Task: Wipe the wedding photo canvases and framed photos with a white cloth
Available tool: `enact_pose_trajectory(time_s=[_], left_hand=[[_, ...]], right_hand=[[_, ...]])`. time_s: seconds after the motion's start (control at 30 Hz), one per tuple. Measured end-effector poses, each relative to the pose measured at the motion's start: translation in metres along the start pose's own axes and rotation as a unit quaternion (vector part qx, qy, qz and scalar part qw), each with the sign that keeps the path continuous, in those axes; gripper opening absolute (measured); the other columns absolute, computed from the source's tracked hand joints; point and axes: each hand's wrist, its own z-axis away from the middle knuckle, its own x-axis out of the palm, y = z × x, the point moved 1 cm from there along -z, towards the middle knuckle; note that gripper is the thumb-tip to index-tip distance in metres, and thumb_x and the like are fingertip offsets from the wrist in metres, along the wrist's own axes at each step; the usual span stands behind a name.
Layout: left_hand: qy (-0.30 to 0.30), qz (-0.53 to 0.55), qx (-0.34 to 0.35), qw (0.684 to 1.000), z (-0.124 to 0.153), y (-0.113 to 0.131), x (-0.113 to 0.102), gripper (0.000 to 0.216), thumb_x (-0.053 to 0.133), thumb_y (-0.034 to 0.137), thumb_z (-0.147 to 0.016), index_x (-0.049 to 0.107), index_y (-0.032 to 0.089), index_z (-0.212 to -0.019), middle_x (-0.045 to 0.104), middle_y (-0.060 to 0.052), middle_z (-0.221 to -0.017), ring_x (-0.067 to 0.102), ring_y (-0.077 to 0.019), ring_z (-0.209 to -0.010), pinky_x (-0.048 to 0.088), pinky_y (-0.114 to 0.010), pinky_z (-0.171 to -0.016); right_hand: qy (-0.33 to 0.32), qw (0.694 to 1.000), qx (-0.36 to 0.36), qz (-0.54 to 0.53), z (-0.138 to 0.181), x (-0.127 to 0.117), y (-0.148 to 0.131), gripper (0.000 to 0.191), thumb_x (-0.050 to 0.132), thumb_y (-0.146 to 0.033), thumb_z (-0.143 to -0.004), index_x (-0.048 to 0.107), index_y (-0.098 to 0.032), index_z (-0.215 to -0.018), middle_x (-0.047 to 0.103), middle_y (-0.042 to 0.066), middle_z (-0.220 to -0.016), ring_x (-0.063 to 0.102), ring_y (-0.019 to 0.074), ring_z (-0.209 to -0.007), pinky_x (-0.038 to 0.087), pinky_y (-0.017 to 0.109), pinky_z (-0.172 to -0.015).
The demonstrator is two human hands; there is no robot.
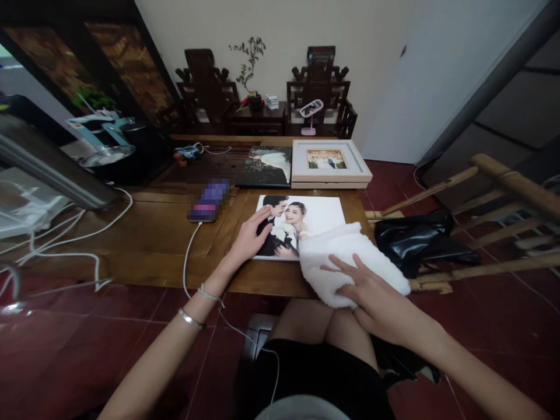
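Note:
My left hand (254, 234) lies with fingers stretched out on the left edge of a flat wedding photo panel (321, 211), which shows a couple on a white ground. A fluffy white cloth (335, 242) covers the panel's near right corner and hangs past the table's edge. My right hand (361, 286) is on this cloth, two fingers extended across it and the others bent into its folds. The panel lies flat near the front of the wooden table (275, 284).
Behind the panel are a dark photo panel (265, 169) and a white framed box (361, 169). A phone (209, 201) with a white cable lies to the left. A bamboo chair (431, 192) with a black bag (415, 236) stands at the right. A kettle (140, 146) sits far left.

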Motion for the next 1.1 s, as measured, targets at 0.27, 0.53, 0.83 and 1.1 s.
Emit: enact_pose_trajectory(time_s=[0.27, 0.53, 0.83, 1.1], left_hand=[[-0.003, 0.001, 0.004, 1.000, 0.000, -0.001, -0.001, 0.041, 0.048, 0.030, -0.090, 0.056, 0.014, -0.127, 0.050, -0.011, -0.139, 0.044, -0.0214, -0.131, 0.031, -0.042, -0.112], [-0.002, 0.005, 0.005, 1.000, 0.000, -0.001, -0.001, 0.041, 0.049, 0.029, -0.090, 0.056, 0.012, -0.126, 0.050, -0.013, -0.138, 0.043, -0.0214, -0.132, 0.031, -0.041, -0.112], [0.003, -0.003, 0.011, 1.000, 0.000, -0.005, 0.001, 0.041, 0.049, 0.029, -0.090, 0.056, 0.013, -0.126, 0.050, -0.013, -0.138, 0.043, -0.0218, -0.131, 0.032, -0.043, -0.112], [0.003, -0.007, 0.005, 1.000, 0.000, -0.003, 0.001, 0.040, 0.049, 0.030, -0.089, 0.057, 0.014, -0.126, 0.051, -0.012, -0.138, 0.045, -0.0219, -0.130, 0.033, -0.043, -0.111]], right_hand=[[0.061, 0.997, 0.019, 0.052, -0.083, -0.032, 0.074, 0.042, 0.039, -0.003, -0.064, 0.066, -0.015, -0.095, 0.071, 0.010, -0.090, 0.063, 0.0258, -0.092, 0.033, 0.044, -0.101], [0.124, 0.991, 0.028, 0.050, -0.135, -0.049, 0.118, 0.036, 0.040, -0.006, -0.065, 0.066, -0.013, -0.089, 0.070, 0.010, -0.089, 0.059, 0.0226, -0.080, 0.040, 0.029, -0.073], [0.097, 0.993, 0.012, 0.067, -0.073, -0.008, 0.063, 0.047, 0.041, -0.001, -0.062, 0.066, -0.012, -0.100, 0.057, 0.019, -0.129, 0.037, 0.0310, -0.133, 0.023, 0.059, -0.108], [0.085, 0.994, -0.034, 0.057, -0.009, 0.025, -0.003, 0.042, 0.041, 0.002, -0.058, 0.069, -0.015, -0.085, 0.043, 0.013, -0.143, 0.019, 0.0356, -0.140, 0.015, 0.069, -0.107]])
